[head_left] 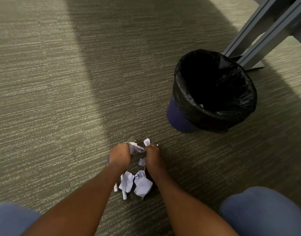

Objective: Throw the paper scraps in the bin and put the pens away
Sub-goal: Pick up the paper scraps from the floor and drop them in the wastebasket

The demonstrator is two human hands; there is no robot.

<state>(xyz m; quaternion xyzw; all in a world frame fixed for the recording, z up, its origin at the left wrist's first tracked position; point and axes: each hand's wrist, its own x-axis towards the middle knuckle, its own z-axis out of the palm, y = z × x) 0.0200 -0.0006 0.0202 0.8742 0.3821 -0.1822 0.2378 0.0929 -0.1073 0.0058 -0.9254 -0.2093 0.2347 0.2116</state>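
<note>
Grey-green carpet [61,82] is seen across the whole floor. At about 1 o'clock from the hands a round bin [180,116] is stood upright, with blue sides and a black bag [240,103] folded over its rim; one small pale scrap [201,105] is glimpsed low inside, and the rest of its inside is too dark to be read. Grey metal legs [265,31] of some furniture are set just behind the bin at 1 o'clock. Two knees in blue fabric are seen at the bottom corners.

The left hand [120,155] is curled into a fist around a wad of crumpled paper [135,147], which sticks out past the knuckles. The right hand [152,154] is closed too, its fingertips pinched on a small scrap [147,141]. Both hands are held low over the carpet, close together.

Between the forearms, at 6 o'clock from the hands, two larger crumpled sheets [141,184] and one little scrap [142,161] are left on the carpet. Two white pens [124,195] are partly covered by the sheets, their long axes run roughly 12 to 6 o'clock; which way the tips point cannot be told.
</note>
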